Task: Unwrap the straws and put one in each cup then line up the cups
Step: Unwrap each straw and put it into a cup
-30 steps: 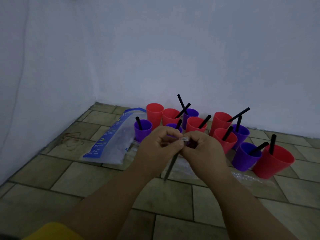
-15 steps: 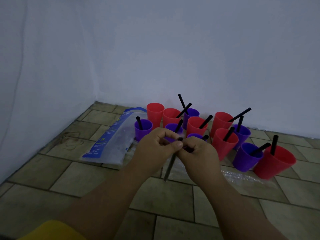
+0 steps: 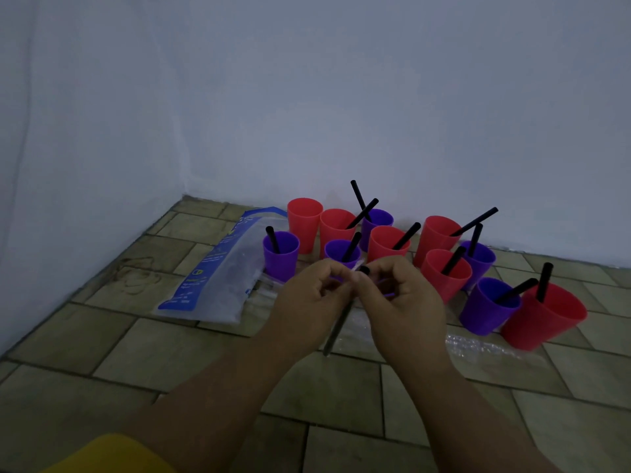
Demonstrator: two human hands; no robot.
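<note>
Several red and purple cups stand in a loose cluster on the tiled floor near the wall. Most hold a black straw. The far-left red cup (image 3: pixel 304 221) has no straw in it. My left hand (image 3: pixel 307 302) and my right hand (image 3: pixel 403 302) meet in front of the cups, both pinching the top of one wrapped black straw (image 3: pixel 336 331). Its black tip shows between my fingertips, and clear wrapper is peeled back there. The rest of the straw hangs down between my wrists. A purple cup behind my hands is mostly hidden.
A blue and clear plastic bag (image 3: pixel 222 271) lies flat on the floor left of the cups. Clear wrapper plastic (image 3: pixel 478 346) lies on the tiles right of my hands. White walls meet in a corner at the back left.
My hands have drawn slightly apart at the fingertips, and the straw's black tip now shows out of the wrapper. The cups have not moved.
</note>
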